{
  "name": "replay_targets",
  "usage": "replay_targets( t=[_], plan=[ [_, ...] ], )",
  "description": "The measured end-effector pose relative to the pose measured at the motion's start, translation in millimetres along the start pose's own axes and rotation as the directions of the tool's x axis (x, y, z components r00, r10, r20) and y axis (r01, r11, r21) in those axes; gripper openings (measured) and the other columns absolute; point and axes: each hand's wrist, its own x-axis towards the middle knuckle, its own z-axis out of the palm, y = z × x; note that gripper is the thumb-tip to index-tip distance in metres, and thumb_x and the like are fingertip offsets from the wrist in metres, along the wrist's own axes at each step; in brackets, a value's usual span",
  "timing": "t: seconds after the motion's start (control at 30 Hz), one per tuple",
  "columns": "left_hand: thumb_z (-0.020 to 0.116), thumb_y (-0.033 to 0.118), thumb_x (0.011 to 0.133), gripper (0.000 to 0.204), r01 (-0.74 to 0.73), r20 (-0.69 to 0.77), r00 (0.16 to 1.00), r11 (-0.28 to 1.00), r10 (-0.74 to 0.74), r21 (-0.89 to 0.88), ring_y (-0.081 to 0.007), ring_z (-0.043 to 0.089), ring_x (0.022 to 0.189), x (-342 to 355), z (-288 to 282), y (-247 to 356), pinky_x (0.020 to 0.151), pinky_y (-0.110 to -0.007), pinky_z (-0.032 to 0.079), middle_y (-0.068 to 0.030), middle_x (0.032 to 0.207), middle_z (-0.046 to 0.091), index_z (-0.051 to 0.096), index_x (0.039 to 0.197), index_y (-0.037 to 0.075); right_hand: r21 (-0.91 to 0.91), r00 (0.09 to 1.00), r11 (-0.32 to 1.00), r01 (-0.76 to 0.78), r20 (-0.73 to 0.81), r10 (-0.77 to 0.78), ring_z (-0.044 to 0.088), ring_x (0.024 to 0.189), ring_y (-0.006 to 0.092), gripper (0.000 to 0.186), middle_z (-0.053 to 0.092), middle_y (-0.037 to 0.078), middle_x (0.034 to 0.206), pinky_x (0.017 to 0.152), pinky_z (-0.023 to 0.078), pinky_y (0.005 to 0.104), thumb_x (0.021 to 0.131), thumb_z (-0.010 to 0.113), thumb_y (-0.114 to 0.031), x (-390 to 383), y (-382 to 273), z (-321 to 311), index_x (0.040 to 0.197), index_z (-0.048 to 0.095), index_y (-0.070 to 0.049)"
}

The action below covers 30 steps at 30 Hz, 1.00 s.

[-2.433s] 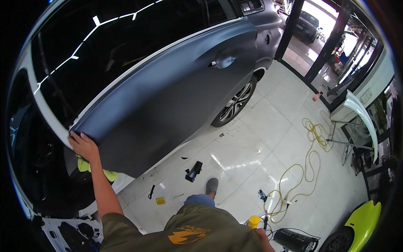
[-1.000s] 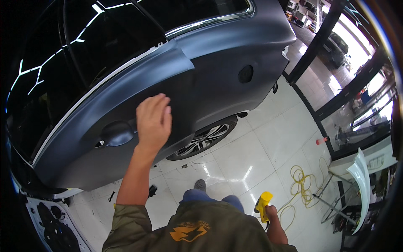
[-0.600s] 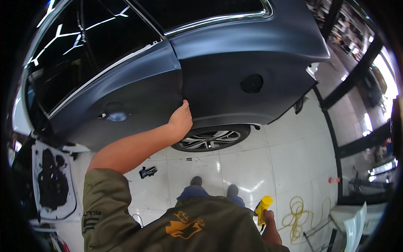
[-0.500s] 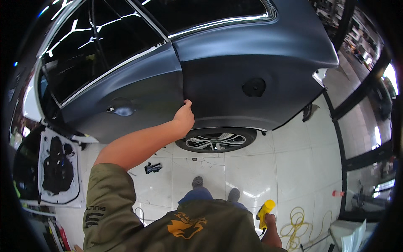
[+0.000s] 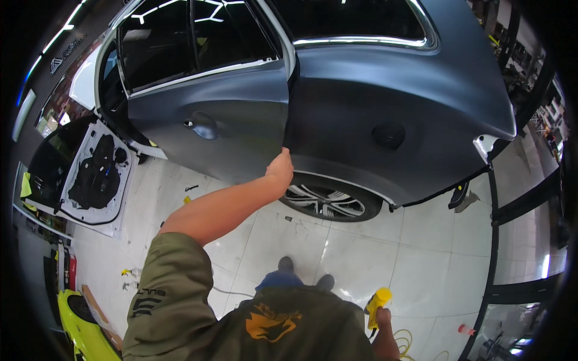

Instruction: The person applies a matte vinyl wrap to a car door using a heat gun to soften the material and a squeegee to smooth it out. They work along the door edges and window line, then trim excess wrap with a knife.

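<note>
My left hand (image 5: 280,171) is closed around the back edge of the dark matte grey-blue rear door (image 5: 235,147), at the seam beside the rear body panel (image 5: 355,99). The door's handle recess (image 5: 203,126) sits to the hand's upper left, and a black round recess (image 5: 388,137) is in the body panel. Below them is the rear wheel (image 5: 325,204), partly behind my forearm. Low at my right side, my right hand (image 5: 383,319) grips a yellow heat gun (image 5: 379,299).
A detached door (image 5: 96,174) stands at the left, above a bright green car part (image 5: 78,322). A yellow cord (image 5: 404,343) and a red bottle (image 5: 465,329) lie at the lower right, near dark-framed glass doors (image 5: 521,295). My feet are on white tiles (image 5: 421,246).
My left hand has moved from the door's front end to its back edge and closed there. My view has swung round toward the car. The heat gun remains in my right hand.
</note>
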Motion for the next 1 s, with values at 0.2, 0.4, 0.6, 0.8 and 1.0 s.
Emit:
replay_targets(
  t=[0.2, 0.4, 0.6, 0.8, 1.0],
  plan=[
    [0.050, 0.023, 0.088, 0.035, 0.023, -0.033, 0.999, 1.000, -0.023, -0.013, -0.0292, 0.053, 0.115, -51.0, 9.3, 29.6, 0.102, -0.045, 0.030, -0.0130, 0.119, 0.062, 0.066, 0.115, 0.006, 0.176, 0.995, 0.981, 0.087, 0.032, -0.094, 0.064, 0.085, 0.0341, 0.041, 0.065, 0.024, 0.095, 0.073, 0.051, 0.0413, 0.089, 0.047, -0.028, 34.3, -3.3, 15.0, 0.102, 0.059, 0.009],
    [0.050, 0.020, 0.086, 0.032, 0.060, -0.182, 0.980, 0.994, -0.077, -0.096, -0.0303, 0.053, 0.114, -69.2, 16.7, 32.5, 0.110, -0.050, 0.023, -0.0153, 0.111, 0.063, 0.066, 0.108, 0.003, 0.025, 0.982, 0.983, 0.184, -0.057, -0.182, 0.063, 0.091, 0.0415, 0.039, 0.064, 0.027, 0.096, 0.080, 0.049, 0.0471, 0.087, 0.055, -0.030, -5.7, -50.6, -3.8, 0.102, 0.060, 0.005],
    [0.051, 0.017, 0.084, 0.023, 0.107, -0.671, 0.698, 0.962, -0.251, -0.250, -0.0272, 0.056, 0.104, -70.1, 32.5, 49.6, 0.111, -0.051, 0.021, -0.0120, 0.100, 0.062, 0.066, 0.095, 0.003, 0.196, 0.978, 0.963, 0.187, -0.124, -0.165, 0.063, 0.089, 0.0403, 0.043, 0.064, 0.026, 0.097, 0.078, 0.050, 0.0455, 0.090, 0.055, -0.036, -21.8, -52.4, -12.8, 0.105, 0.058, 0.005],
    [0.060, 0.017, 0.078, 0.010, -0.182, -0.617, 0.539, 0.637, -0.573, -0.749, -0.0285, 0.056, 0.087, -50.9, 31.6, 23.7, 0.082, -0.044, 0.042, -0.0079, 0.087, 0.059, 0.062, 0.081, 0.007, 0.397, 0.993, 0.914, 0.077, -0.117, -0.033, 0.063, 0.073, 0.0292, 0.038, 0.062, 0.018, 0.089, 0.060, 0.052, 0.0390, 0.090, 0.058, -0.032, -38.7, -36.5, -9.4, 0.106, 0.055, 0.003],
    [0.062, 0.013, 0.082, 0.012, -0.182, -0.496, 0.035, 0.482, -0.868, -0.857, -0.0305, 0.054, 0.090, -51.7, 73.3, -108.7, 0.080, -0.042, 0.042, -0.0095, 0.095, 0.059, 0.062, 0.090, 0.004, 0.708, 0.972, 0.671, 0.219, -0.215, -0.092, 0.057, 0.061, 0.0156, 0.038, 0.057, 0.007, 0.079, 0.053, 0.049, 0.0311, 0.083, 0.068, -0.017, -157.7, -109.1, -68.1, 0.111, 0.047, -0.001]
  ],
)
